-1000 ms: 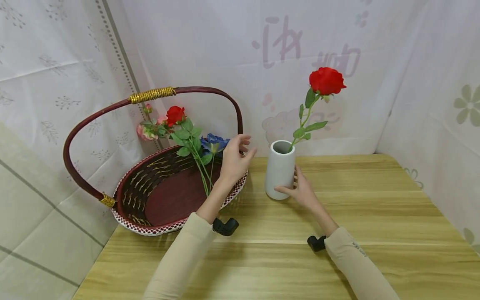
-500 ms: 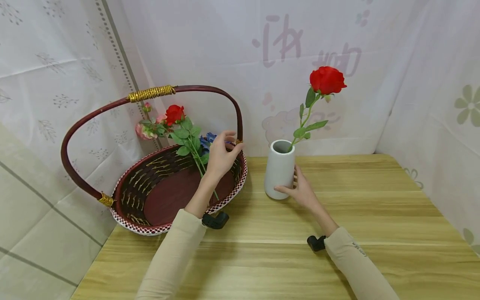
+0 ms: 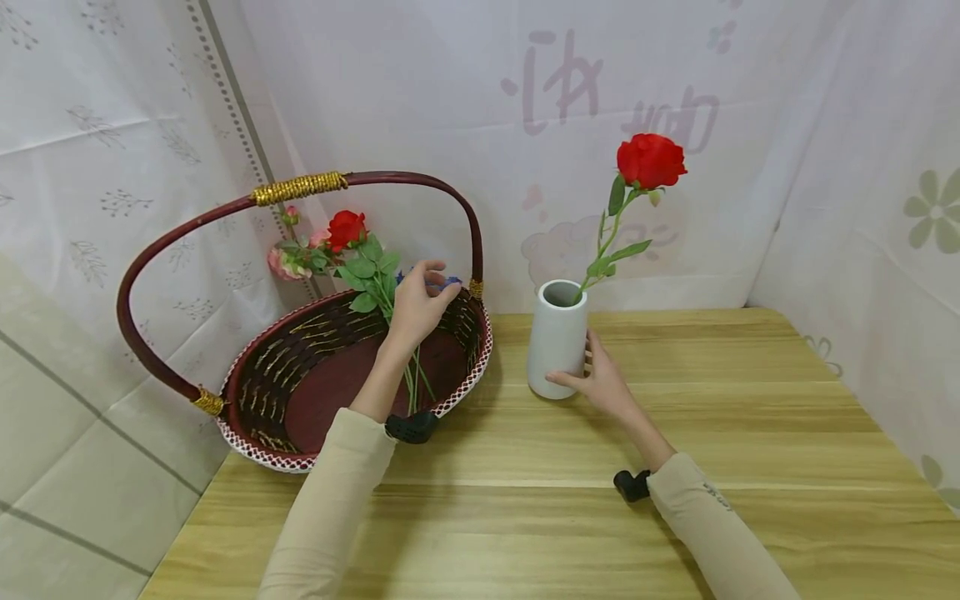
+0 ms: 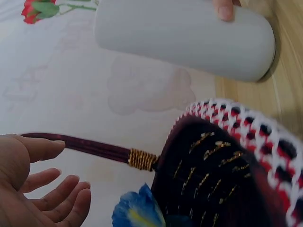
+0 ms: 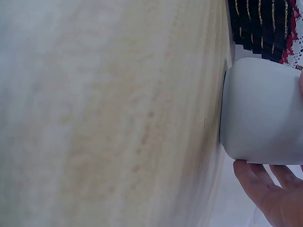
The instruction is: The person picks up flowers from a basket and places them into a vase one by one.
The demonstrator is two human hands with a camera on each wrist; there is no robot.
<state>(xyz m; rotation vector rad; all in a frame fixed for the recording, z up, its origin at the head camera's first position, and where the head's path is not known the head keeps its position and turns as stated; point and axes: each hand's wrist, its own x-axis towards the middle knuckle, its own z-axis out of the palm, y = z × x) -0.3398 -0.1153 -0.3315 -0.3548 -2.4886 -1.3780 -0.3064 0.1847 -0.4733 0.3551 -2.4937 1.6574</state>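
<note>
My left hand [image 3: 414, 312] hovers over the right part of the dark red wicker basket [image 3: 322, 404], fingers loosely bent and holding nothing. Below and beyond it is a blue flower [image 4: 137, 208], mostly covered by the hand in the head view but plain in the left wrist view, apart from the fingers. A red rose [image 3: 347, 230] and pink flowers [image 3: 288, 265] lean on the basket's back rim, their green stems crossing inside. My right hand [image 3: 606, 387] grips the lower side of an upright white vase [image 3: 557, 350]. One red rose [image 3: 650, 161] stands tilted right in that vase.
The basket's tall arched handle [image 3: 300, 188], wrapped in gold cord, rises over the flowers. Basket and vase stand on a wooden table [image 3: 697, 358]. A printed white curtain [image 3: 420, 83] hangs close behind. Black wrist devices [image 3: 632, 486] sit at both cuffs.
My left hand has moved left, from beside the basket's right rim to over its inside, and now covers most of the blue flower. The right hand and vase stay in place.
</note>
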